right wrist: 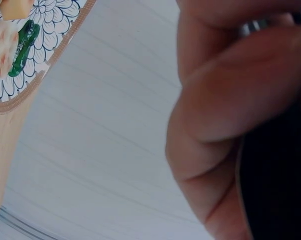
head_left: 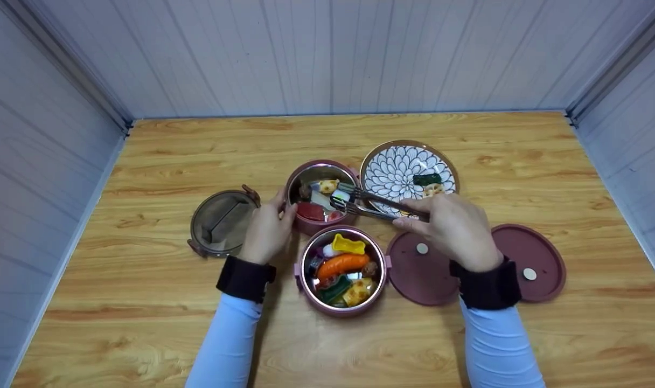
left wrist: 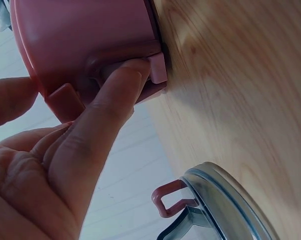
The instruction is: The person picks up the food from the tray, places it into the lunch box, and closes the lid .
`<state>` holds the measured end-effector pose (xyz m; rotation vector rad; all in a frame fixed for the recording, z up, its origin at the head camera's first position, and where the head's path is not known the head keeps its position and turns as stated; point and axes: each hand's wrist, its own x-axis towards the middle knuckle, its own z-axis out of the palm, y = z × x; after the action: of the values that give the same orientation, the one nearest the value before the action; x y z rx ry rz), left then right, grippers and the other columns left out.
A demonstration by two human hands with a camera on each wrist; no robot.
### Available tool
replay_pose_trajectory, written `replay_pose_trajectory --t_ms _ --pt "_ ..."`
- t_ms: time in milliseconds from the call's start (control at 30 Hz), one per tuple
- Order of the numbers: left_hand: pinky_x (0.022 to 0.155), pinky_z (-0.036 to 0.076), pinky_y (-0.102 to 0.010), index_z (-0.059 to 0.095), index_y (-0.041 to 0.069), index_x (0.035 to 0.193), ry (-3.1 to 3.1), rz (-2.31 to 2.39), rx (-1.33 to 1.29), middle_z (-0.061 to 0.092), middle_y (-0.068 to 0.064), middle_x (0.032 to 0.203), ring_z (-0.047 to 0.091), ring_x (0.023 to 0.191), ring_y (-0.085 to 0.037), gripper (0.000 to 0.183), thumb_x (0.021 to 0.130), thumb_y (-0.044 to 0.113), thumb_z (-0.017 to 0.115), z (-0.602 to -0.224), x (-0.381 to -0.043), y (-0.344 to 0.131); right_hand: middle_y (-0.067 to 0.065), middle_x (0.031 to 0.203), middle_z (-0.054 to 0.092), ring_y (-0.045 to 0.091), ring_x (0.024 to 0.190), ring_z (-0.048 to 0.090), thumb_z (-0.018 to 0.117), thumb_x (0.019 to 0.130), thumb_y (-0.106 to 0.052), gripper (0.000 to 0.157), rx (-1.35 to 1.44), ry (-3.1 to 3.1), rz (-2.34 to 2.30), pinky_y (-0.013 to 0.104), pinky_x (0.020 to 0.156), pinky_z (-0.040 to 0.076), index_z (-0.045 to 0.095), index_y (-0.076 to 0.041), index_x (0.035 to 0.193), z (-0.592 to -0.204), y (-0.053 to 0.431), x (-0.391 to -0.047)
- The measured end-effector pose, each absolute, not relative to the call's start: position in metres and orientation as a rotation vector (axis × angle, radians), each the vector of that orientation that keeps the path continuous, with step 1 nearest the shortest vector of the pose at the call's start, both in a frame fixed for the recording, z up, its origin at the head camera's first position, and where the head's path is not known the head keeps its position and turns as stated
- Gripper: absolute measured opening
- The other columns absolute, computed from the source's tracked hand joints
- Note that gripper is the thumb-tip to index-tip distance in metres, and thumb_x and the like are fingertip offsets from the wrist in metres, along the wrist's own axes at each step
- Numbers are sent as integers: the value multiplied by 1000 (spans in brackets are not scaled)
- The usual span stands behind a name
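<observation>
My left hand (head_left: 267, 229) grips the side of the far maroon lunch container (head_left: 310, 226), the thumb at its side handle (left wrist: 124, 56) and a fingertip against the rim. Kitchen tongs (head_left: 384, 203) are held in my right hand (head_left: 457, 229), fingers curled around them. The tong heads reach into the far container, with a small white and green food piece (head_left: 340, 196) between them. Around it lie a red piece (head_left: 310, 211) and a yellow spotted piece (head_left: 327, 186). In the right wrist view my right hand (right wrist: 215, 110) hides most of the tongs.
A nearer lunch container (head_left: 342, 312) holds an orange sausage-shaped piece (head_left: 342, 265) and other food. A flower-patterned plate (head_left: 389, 167) bears a few pieces. Two maroon lids (head_left: 413, 280) lie to the right, overlapped by my right arm. A clear-topped lid (head_left: 222, 218) lies left.
</observation>
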<state>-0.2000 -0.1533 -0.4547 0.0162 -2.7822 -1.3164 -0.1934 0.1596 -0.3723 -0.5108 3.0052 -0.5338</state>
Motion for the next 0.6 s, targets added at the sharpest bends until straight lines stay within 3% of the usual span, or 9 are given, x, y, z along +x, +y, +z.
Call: replay_pose_trajectory --t_ms 100,200,333,500,600 --pt "104 43 -45 39 -3 148 -2775 -1318 8 54 -23 137 53 126 -34 54 101 16 57 -455 -200 -154 12 101 73 28 82 65 71 85 -55 48 -523 3006 -531 39 50 41 71 -28 125 -372 160 -193" --pt "103 44 -46 40 -2 148 -2769 -1313 1 55 -23 135 54 125 -34 53 101 16 57 -455 -200 -154 10 89 72 25 76 63 70 85 -56 49 -518 2999 -532 37 49 39 70 -28 126 -371 160 -192" --pt "102 44 -45 40 -3 148 -2765 -1311 -1 57 -23 134 55 124 -34 53 101 15 57 -455 -200 -154 8 86 69 23 68 57 69 85 -58 51 -494 2997 -534 36 50 38 70 -28 127 -370 161 -192" --pt "103 44 -45 41 -2 148 -2771 -1302 2 58 -22 133 54 125 -33 52 101 16 57 -454 -199 -154 11 109 71 24 66 54 66 85 -63 56 -442 2991 -566 38 51 39 67 -29 130 -367 167 -193" --pt "103 43 -45 43 -2 147 -2770 -1302 -1 59 -22 132 54 125 -32 51 101 16 56 -455 -200 -154 11 121 69 27 79 61 65 85 -64 59 -396 2995 -615 42 56 43 66 -27 131 -364 172 -194"
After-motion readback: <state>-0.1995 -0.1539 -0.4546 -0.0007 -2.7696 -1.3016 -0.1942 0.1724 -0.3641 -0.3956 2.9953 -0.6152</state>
